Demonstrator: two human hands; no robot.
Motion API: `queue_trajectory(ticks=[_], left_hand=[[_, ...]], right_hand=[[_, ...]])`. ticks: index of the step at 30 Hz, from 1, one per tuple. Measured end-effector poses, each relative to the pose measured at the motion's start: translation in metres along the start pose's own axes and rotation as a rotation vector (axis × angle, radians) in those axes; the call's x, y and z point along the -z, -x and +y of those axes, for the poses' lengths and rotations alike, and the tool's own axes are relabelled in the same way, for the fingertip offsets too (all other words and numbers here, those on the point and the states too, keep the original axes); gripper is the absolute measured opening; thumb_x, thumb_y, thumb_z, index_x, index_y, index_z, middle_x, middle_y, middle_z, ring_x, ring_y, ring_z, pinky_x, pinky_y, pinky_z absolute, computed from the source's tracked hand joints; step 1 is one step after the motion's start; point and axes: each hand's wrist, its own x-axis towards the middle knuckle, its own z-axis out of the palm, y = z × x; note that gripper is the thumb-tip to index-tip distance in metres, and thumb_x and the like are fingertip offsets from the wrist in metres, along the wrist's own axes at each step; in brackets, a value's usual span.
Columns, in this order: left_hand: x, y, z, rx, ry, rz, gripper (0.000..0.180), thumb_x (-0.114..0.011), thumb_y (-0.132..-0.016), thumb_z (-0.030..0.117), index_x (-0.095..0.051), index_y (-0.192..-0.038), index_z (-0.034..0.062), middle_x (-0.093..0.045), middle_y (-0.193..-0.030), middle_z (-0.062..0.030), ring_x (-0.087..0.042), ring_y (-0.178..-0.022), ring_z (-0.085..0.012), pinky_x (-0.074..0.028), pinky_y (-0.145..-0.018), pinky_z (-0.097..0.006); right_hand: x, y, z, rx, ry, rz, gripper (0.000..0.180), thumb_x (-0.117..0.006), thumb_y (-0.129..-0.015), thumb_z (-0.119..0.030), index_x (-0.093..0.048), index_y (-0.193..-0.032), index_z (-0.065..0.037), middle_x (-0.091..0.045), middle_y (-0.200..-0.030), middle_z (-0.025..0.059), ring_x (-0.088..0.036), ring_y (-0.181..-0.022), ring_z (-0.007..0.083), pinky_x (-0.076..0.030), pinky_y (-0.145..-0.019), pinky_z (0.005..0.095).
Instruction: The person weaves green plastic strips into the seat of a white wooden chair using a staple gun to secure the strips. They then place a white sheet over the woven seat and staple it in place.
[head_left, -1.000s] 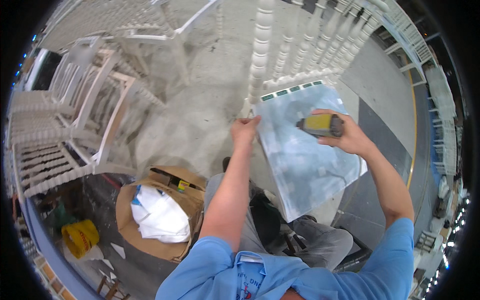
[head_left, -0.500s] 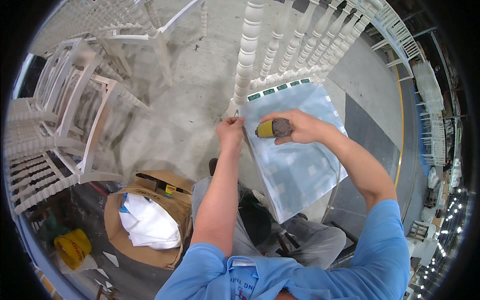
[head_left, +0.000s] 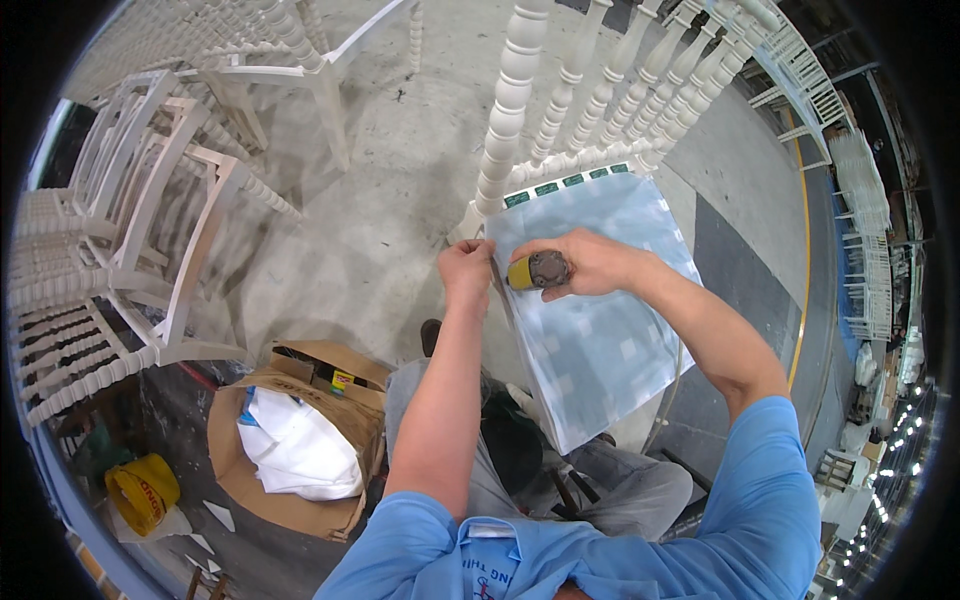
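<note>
One view only, head camera looking down. Both hands meet at the near-left edge of a pale blue checked seat panel [head_left: 600, 320], which lies tilted across the person's lap and rests its far end against the base of a white chair back with turned spindles [head_left: 590, 110].

Left hand [head_left: 467, 272]: fingers curled tight, pinching the panel's left edge near its upper corner. What exactly sits between the fingertips is too small to tell.

Right hand [head_left: 590, 262]: wrapped around a yellow-bodied power tool [head_left: 537, 271] with a dark grey round end facing the camera. Fingers closed on the body, thumb on the near side. Tool nose points toward the left hand and sits just beside it, over the panel edge. A thin hose or cable [head_left: 672, 385] runs along the panel's right side; can't tell if it joins the tool.

Panel's far edge shows a row of small green marks [head_left: 560, 183]. Its near corner hangs over the grey trousers [head_left: 610, 490].

Surroundings: bare concrete floor [head_left: 400, 180]. An unpainted-white chair frame [head_left: 170, 230] stands to the left, more stacked beyond it at the rim. An open cardboard box [head_left: 300, 440] sits just left of the person's leg, holding crumpled white sheet material [head_left: 295, 450]. A yellow bucket [head_left: 142, 492] is at lower left, well apart from the hands. More white spindle frames [head_left: 850, 180] line the right rim.
</note>
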Motion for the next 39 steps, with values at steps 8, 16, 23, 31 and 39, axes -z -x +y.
queue_trajectory(ticks=[8,16,23,31,39], left_hand=[[0.005,-0.006,-0.005,0.004,0.054,-0.01,0.014,-0.08,-0.085,0.007,-0.071,-0.09,-0.0015,-0.063,-0.078,0.0006,-0.049,-0.062,-0.0089,-0.038,-0.057,-0.028],[-0.004,0.006,0.003,-0.015,-0.018,-0.047,0.019,-0.081,-0.087,0.016,-0.072,-0.094,0.0005,-0.059,-0.072,0.0025,-0.047,-0.057,-0.0099,-0.038,-0.053,-0.029],[0.001,0.008,0.013,0.239,0.214,-0.165,0.016,-0.072,-0.096,0.021,-0.065,-0.095,0.0068,-0.041,-0.061,0.0064,-0.037,-0.049,-0.0098,-0.035,-0.049,-0.031],[0.001,0.002,0.016,0.343,0.304,-0.229,0.021,-0.059,-0.103,0.023,-0.057,-0.084,0.012,-0.039,-0.058,0.0059,-0.034,-0.047,-0.01,-0.033,-0.05,-0.032],[0.002,0.001,0.016,0.28,0.201,-0.262,0.015,-0.06,-0.1,0.02,-0.061,-0.091,0.0077,-0.042,-0.059,0.0038,-0.041,-0.05,-0.0123,-0.038,-0.051,-0.033]], right_hand=[[0.009,0.015,0.017,-0.187,-0.221,0.01,0.049,-0.084,-0.084,-0.016,-0.063,-0.128,-0.011,-0.073,-0.099,0.0064,-0.071,-0.079,0.0233,-0.057,-0.07,0.0363],[0.016,0.071,0.104,-0.591,-0.837,0.243,0.043,-0.082,-0.09,-0.025,-0.065,-0.121,-0.001,-0.065,-0.09,0.0046,-0.065,-0.069,0.0148,-0.054,-0.06,0.0307],[0.024,0.073,0.098,-0.676,0.266,0.318,0.043,-0.079,-0.09,-0.031,-0.069,-0.12,-0.002,-0.069,-0.097,0.0129,-0.068,-0.097,0.0306,-0.054,-0.086,0.0432],[0.009,-0.03,0.009,-0.001,0.43,0.273,0.035,-0.068,-0.093,-0.013,-0.072,-0.126,-0.025,-0.063,-0.098,0.0097,-0.065,-0.091,0.0333,-0.053,-0.079,0.0438],[0.01,-0.072,0.028,0.096,0.534,0.165,0.024,-0.065,-0.091,-0.01,-0.074,-0.112,-0.017,-0.066,-0.105,0.0097,-0.067,-0.098,0.0334,-0.053,-0.084,0.045]])
